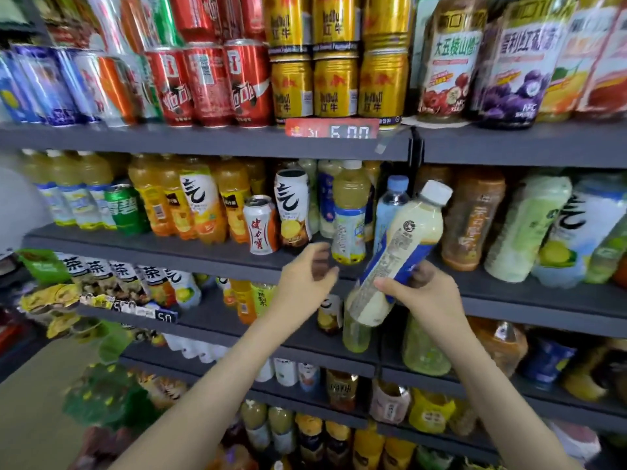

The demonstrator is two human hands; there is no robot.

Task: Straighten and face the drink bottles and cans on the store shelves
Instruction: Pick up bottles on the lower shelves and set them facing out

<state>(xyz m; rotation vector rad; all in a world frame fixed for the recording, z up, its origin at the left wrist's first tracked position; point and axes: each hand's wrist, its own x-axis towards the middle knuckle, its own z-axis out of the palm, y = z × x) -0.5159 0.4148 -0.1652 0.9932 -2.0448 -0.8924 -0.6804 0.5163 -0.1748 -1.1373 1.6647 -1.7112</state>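
The far left of the shelves is smeared by motion blur, so the labels on the blue and white cans there cannot be read. A pale rounded shape at the left edge is cut off and cannot be identified. The topmost cans and juice bottles are cropped by the frame, and the lowest rows are too dark and blurred to count.

The right hand is clamped around the lower half of a cream-coloured bottle, thumb across the blue part of its label and fingers wrapped behind. The bottle is off the shelf, tilted with its white cap up and to the right, in front of the middle shelf. Its base hides part of the pale yellow bottles on the shelf below.

The left hand holds nothing. Its fingers are loosely curled and apart, hovering at the front edge of the middle shelf, just left of the held bottle and just below a yellow bottle with a white cap. I cannot tell whether a fingertip touches the shelf edge.

Left of that yellow bottle stand one small white and orange can and one taller white can. Above the middle shelf, three red cans and three gold cans face front, with a red price tag under the gold ones.
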